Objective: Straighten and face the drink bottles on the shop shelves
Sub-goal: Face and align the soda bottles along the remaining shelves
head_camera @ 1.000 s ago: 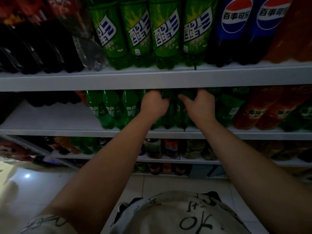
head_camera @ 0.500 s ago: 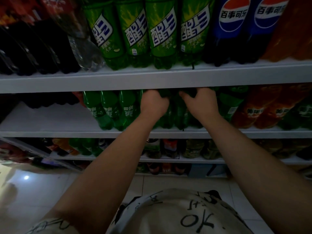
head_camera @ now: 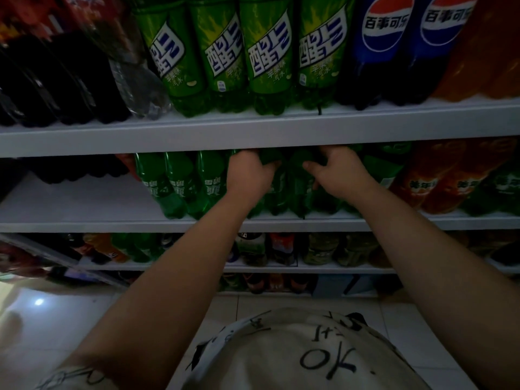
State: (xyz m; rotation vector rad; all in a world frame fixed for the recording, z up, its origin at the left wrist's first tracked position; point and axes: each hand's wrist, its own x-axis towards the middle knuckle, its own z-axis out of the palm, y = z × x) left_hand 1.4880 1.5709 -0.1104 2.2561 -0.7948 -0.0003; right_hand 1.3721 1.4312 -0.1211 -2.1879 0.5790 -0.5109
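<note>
Here, left hand (head_camera: 247,175) and right hand (head_camera: 337,173) hold green bottles (head_camera: 294,192).

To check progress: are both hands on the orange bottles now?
No, the left hand and the right hand both grip green bottles on the middle shelf; the orange bottles stand untouched further right.

Dim overall; glare spot on floor (head_camera: 38,302) (lower left); lower shelves (head_camera: 323,268) murky, perhaps blurred; edges bowed.

A cream shirt (head_camera: 281,361) scrawled with black marks and "OK" fills six o'clock. Pale glossy floor tiles (head_camera: 70,333) spread at seven o'clock, with a bright glare spot (head_camera: 38,302) at eight. A blue-grey box (head_camera: 332,285) sits toward five o'clock
</note>
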